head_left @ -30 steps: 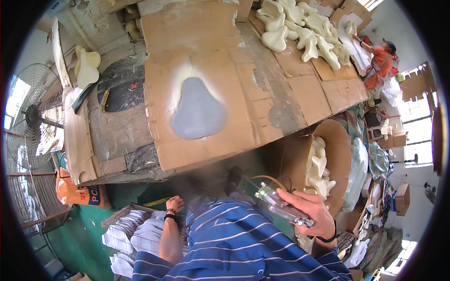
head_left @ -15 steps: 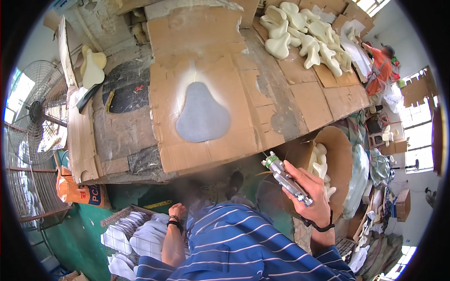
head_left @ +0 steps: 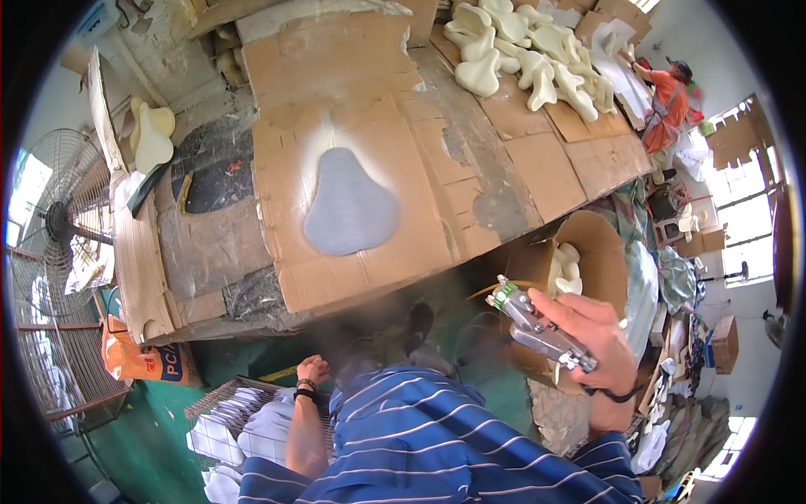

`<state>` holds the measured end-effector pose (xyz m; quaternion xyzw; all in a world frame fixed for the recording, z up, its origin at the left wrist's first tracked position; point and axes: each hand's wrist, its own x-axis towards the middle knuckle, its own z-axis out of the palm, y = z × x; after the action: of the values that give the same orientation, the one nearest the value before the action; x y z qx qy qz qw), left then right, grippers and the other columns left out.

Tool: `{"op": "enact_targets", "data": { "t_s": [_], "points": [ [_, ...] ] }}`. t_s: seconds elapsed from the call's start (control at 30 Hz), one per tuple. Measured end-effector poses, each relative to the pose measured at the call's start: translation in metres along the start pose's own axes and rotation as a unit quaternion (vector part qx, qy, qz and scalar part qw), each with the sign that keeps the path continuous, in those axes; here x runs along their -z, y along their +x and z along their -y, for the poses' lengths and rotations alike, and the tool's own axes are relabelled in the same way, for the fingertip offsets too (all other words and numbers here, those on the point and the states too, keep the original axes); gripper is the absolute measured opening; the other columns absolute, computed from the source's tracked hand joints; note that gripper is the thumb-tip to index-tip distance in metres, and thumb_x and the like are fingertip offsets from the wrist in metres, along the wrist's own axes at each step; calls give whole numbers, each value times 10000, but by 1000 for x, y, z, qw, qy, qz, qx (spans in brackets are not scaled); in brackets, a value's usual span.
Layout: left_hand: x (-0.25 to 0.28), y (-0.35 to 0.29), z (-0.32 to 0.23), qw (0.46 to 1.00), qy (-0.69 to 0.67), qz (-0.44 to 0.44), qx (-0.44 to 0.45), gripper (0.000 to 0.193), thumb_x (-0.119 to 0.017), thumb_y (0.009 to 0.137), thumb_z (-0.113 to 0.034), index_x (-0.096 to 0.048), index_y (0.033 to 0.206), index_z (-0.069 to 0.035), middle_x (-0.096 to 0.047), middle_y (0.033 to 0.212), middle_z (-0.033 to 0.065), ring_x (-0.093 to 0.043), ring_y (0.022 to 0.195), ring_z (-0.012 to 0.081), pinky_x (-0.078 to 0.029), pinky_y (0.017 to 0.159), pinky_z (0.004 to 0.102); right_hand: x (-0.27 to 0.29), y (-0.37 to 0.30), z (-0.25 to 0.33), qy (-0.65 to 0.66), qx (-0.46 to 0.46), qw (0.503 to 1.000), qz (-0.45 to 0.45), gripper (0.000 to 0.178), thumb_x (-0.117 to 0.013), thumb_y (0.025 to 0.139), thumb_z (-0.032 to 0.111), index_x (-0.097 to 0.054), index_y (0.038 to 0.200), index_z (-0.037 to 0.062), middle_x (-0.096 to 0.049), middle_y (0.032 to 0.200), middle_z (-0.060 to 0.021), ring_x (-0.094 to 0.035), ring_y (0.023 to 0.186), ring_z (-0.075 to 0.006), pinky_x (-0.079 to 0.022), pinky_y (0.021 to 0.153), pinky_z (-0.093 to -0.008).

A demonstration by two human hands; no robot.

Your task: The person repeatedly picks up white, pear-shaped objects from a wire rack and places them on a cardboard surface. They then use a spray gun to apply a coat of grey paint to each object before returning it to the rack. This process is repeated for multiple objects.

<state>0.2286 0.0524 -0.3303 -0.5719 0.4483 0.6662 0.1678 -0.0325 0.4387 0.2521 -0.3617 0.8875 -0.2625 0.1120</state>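
Observation:
In my right hand (head_left: 600,340) is a metal spray gun (head_left: 537,328) with a green ring near its nozzle; my fingers wrap round it. It hangs off the table's front edge, beside a cardboard drum (head_left: 598,260) that holds cream foam pieces (head_left: 566,269). My left hand (head_left: 312,370) hangs low at my side with its fingers curled and nothing visible in them. It is nearest to a wire basket (head_left: 220,395) of white, rounded flat pieces (head_left: 267,424). On the cardboard sheet (head_left: 327,281) lies a flat grey pear-shaped piece (head_left: 350,206), with a whitish haze around its narrow end.
Cream saddle-shaped foam pieces (head_left: 537,59) are heaped at the table's far right; a few more (head_left: 154,139) stand at the left. A large fan (head_left: 57,218) and an orange sack (head_left: 138,353) are on the left. A person in orange (head_left: 663,105) works at far right.
My right hand has moved right with the spray gun, coming closer to the view. The whole view has shifted slightly. My left hand stays low at my side, and the grey piece lies unmoved.

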Motion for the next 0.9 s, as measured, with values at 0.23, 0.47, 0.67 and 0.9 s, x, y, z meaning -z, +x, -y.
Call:
{"op": "enact_targets", "data": {
  "t_s": [0.23, 0.47, 0.67, 0.9],
  "points": [
    [4, 1, -4, 1000, 21, 4, -15, 296, -635, 960, -181, -651, 1232, -67, -727, 996, 120, -710, 891, 260, -612, 783, 481, -56, -28, -1, 52, -101, 989, -97, 694, -647, 696, -118, -591, 1377, 5, -686, 959, -177, -666, 777, -354, -527, 680, -361],
    [28, 28, 16, 999, 30, 30, 21, 205, -603, 979, -167, -674, 1153, -85, -712, 1006, 123, -708, 866, 277, -608, 747, 486, -47, -43, -1, 25, -105, 990, -94, 736, -596, 661, -116, -590, 1385, 12, -685, 954, -176, -662, 790, -372, -528, 700, -385],
    [11, 16, 12, 997, 58, 39, -25, 237, -609, 986, -178, -667, 1186, -66, -725, 931, 95, -707, 719, 210, -585, 600, 364, 15, -25, -21, -8, 19, 997, -75, 811, -613, 627, -68, -541, 1433, -22, -702, 1026, -171, -658, 823, -349, -522, 712, -372],
    [-36, -30, -66, 952, 172, 105, -230, 332, -672, 978, -196, -645, 1264, -28, -718, 1005, 73, -675, 832, 146, -556, 703, 274, 28, -27, -54, -94, 60, 980, -162, 826, -592, 593, -26, -564, 1418, -17, -707, 1048, -170, -661, 823, -324, -537, 748, -352]
  ]
}}
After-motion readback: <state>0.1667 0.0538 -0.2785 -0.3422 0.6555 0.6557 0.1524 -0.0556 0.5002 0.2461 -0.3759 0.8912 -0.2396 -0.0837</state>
